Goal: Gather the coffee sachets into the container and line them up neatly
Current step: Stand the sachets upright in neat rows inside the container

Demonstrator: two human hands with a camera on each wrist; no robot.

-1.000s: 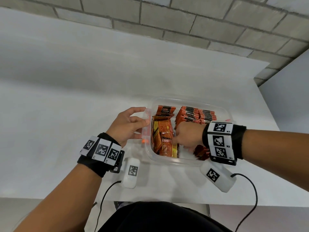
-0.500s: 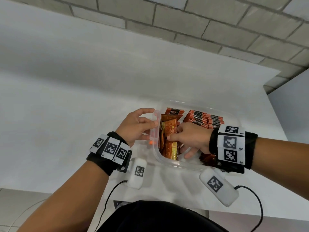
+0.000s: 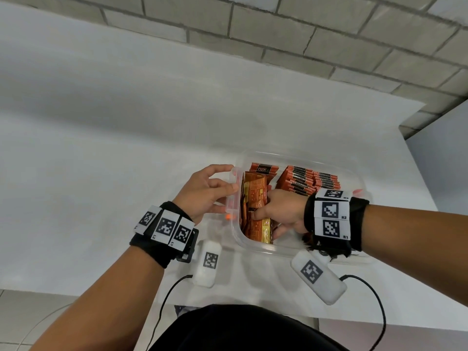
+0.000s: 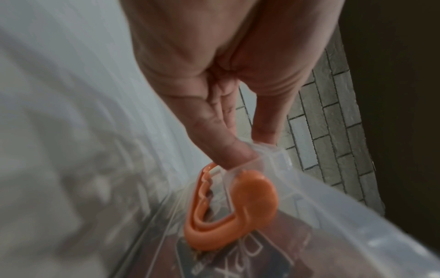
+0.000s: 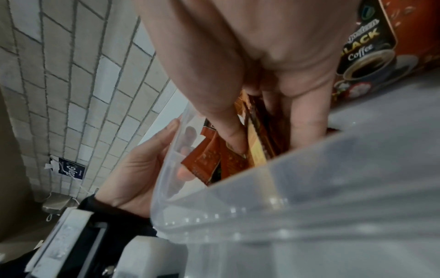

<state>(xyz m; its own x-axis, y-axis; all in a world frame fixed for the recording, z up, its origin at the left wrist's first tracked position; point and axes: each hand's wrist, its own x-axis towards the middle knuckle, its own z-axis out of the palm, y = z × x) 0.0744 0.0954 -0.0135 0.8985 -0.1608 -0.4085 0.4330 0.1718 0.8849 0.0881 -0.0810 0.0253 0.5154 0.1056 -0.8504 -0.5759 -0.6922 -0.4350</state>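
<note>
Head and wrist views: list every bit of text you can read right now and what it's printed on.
"D2X": dark panel of the rearmost sachet in the container.
"BLACK Coffee": sachet beside the right hand; the word above it is blurred.
"R2", "R1": right wristband tags.
Blue wall sticker: script too blurred to read.
Left wristband tags: small characters unreadable.
Print on the other sachets: too small.
</note>
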